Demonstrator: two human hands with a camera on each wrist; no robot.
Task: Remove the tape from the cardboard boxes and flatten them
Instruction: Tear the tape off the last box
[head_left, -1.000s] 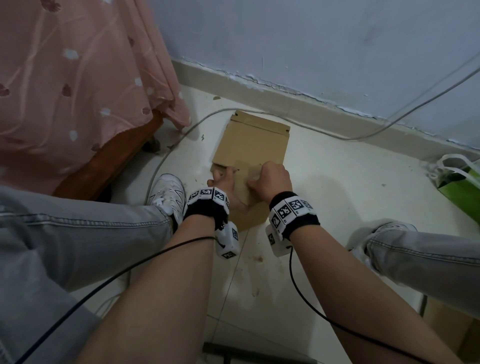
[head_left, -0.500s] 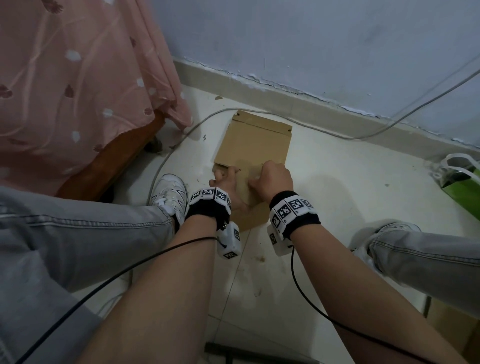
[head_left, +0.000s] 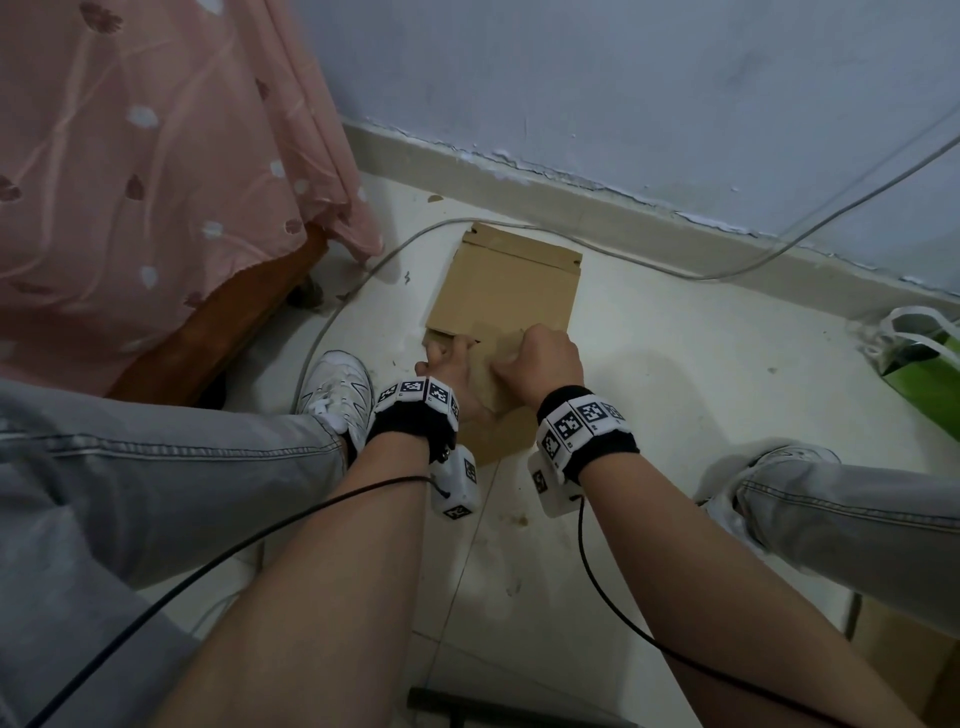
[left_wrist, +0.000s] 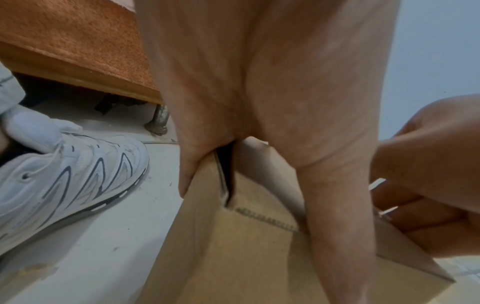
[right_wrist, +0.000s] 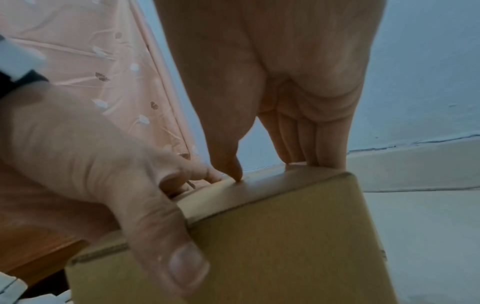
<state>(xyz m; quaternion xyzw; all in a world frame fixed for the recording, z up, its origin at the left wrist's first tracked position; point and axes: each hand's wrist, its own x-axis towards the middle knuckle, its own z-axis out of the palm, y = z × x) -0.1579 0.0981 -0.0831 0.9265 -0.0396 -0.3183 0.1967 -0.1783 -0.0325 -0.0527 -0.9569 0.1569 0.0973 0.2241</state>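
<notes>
A brown cardboard box (head_left: 506, 291) lies on the pale floor between my feet, its far part flat against the tiles. Both hands hold its near, raised end. My left hand (head_left: 449, 364) grips the left corner; in the left wrist view the thumb (left_wrist: 191, 164) lies on the outer wall of the box (left_wrist: 233, 246) beside an open slit. My right hand (head_left: 540, 361) curls over the top edge, its fingers (right_wrist: 298, 152) hooked behind the box (right_wrist: 285, 246). No tape shows clearly.
A bed with pink cloth (head_left: 156, 182) and a wooden frame (head_left: 218, 332) stands at the left. A white cable (head_left: 675, 270) runs along the wall base. A green bag (head_left: 919, 364) sits right. My white shoes (head_left: 337, 395) (head_left: 769, 467) flank the box.
</notes>
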